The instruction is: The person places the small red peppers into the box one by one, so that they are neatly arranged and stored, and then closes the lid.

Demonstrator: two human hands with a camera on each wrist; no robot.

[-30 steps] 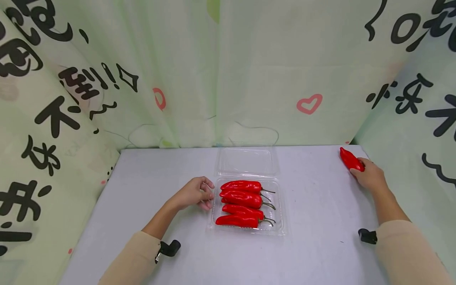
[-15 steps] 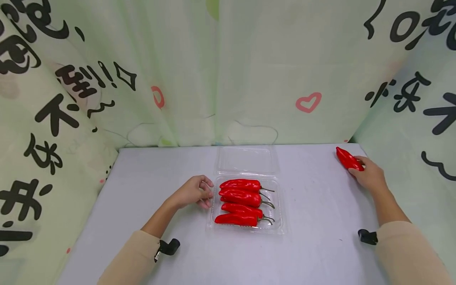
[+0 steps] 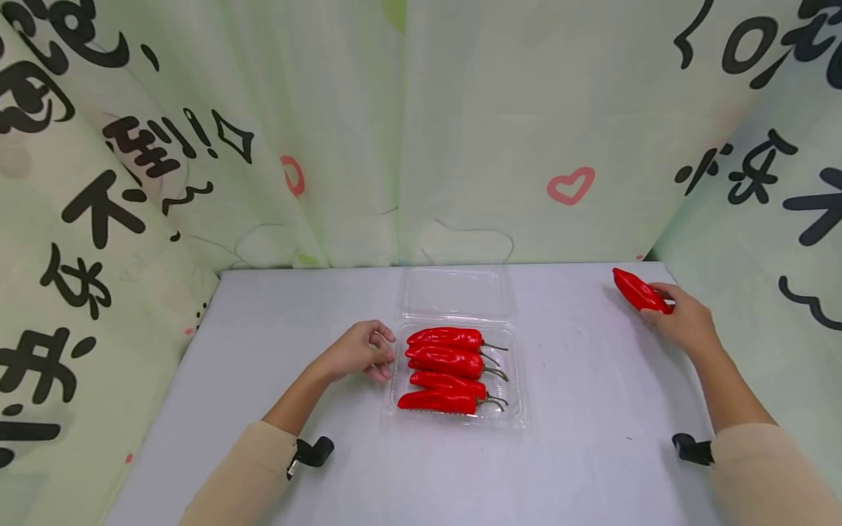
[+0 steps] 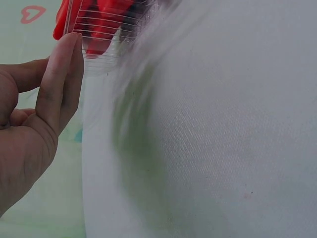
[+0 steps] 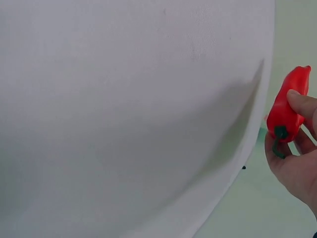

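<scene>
At the right rear of the table, my right hand (image 3: 684, 321) grips a glossy red chili pepper (image 3: 639, 290) between thumb and fingers. In the right wrist view this pepper (image 5: 289, 105) shows its green stem pointing down toward the palm. A transparent plastic box (image 3: 520, 380) lies with its lid (image 3: 455, 294) folded back, and several red peppers (image 3: 447, 361) rest inside in a row, stems to the right. Beside the box's left wall is my left hand (image 3: 358, 352); in the left wrist view its fairly straight fingertips (image 4: 74, 39) are right at the ribbed side of the box.
A white cloth covers the table (image 3: 566, 467). Behind and on both sides hangs a pale green curtain (image 3: 473, 131) with black characters and red hearts. A black camera mount (image 3: 314, 451) sits on the left wrist, another camera mount (image 3: 692, 448) on the right.
My right hand's pepper has shifted slightly left, its tip moving toward the table's middle, and the right forearm has swung a little rightward. My left hand stays beside the box.
</scene>
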